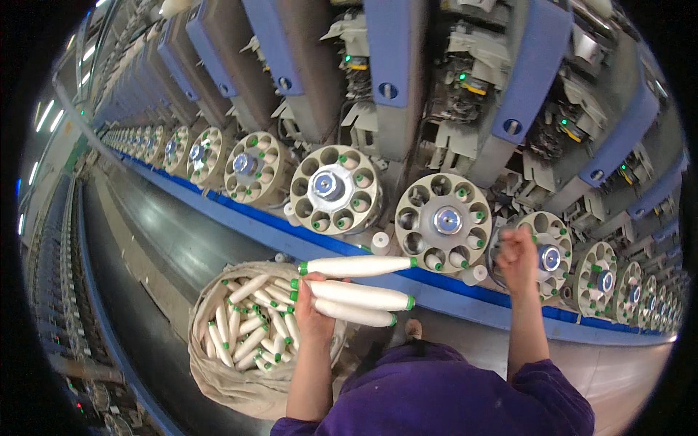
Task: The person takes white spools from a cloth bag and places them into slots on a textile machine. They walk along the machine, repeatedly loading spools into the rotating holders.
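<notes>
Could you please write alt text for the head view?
The person's left hand holds three white yarn bobbins with green ends beside a cloth sack of similar bobbins. The blurred right hand is near round bobbin magazines lining a row of winding machines.

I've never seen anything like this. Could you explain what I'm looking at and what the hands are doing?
There is no robot here: these are a person's own bare hands. The camera sits on the person's head and looks down, and its wide lens bends straight edges.

The left hand holds three white bobbins with green ends. The right hand is raised in front of the row of round holders; I can't tell whether it grips anything.

Each holder looks like a wheel with cups around a hub, and many cups contain green-tipped pieces. Behind them stand machine units with blue panels. Small white cylinders sit beside the holders. At the lower left, a cloth sack is full of similar bobbins.
</notes>
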Motion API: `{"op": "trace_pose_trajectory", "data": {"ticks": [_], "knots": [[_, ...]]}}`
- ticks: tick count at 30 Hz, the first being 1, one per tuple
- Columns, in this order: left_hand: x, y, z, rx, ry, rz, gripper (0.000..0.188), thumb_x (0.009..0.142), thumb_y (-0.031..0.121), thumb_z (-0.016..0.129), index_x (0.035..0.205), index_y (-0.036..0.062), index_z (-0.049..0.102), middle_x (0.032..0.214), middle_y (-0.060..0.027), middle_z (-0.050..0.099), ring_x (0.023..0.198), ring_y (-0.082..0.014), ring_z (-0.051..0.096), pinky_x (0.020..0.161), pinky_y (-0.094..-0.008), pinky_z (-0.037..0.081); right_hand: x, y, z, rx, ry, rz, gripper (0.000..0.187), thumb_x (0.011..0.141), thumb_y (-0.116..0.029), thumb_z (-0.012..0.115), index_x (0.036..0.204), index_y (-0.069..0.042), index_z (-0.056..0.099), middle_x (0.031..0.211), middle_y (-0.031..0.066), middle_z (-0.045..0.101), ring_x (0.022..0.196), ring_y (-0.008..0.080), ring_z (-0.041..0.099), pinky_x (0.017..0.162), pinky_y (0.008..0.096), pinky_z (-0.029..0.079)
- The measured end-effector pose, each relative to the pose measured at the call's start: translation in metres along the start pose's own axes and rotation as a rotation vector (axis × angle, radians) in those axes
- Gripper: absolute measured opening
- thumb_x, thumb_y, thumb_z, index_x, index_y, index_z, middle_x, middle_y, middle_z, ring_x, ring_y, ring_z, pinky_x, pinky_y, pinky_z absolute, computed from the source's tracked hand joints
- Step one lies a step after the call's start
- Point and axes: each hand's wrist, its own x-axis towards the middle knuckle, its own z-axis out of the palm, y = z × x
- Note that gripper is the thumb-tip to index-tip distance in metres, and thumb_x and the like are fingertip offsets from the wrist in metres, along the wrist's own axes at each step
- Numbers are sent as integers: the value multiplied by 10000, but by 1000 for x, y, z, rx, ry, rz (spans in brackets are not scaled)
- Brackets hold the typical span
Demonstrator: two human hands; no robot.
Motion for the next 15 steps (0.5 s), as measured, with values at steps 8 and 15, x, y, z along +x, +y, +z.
{"op": "trace_pose_trajectory", "data": {"ticks": [8,15], "knots": [[-2,-6,28,59,-56,-2,398,985,462,397,998,81,513,1060,-145,585,1024,-348,593,961,-533,461,-45,73,61,-416,-542,253,516,977,-348,479,1416,-126,322,1354,125,435,964,194,592,744,335,551],[2,-11,21,100,40,-85,395,980,474,415,1006,95,523,1044,-130,583,1013,-307,578,890,-481,484,-19,121,50,-332,-453,17,85,898,-84,642,956,-28,615,1039,67,643,923,147,624,780,299,530]]}}
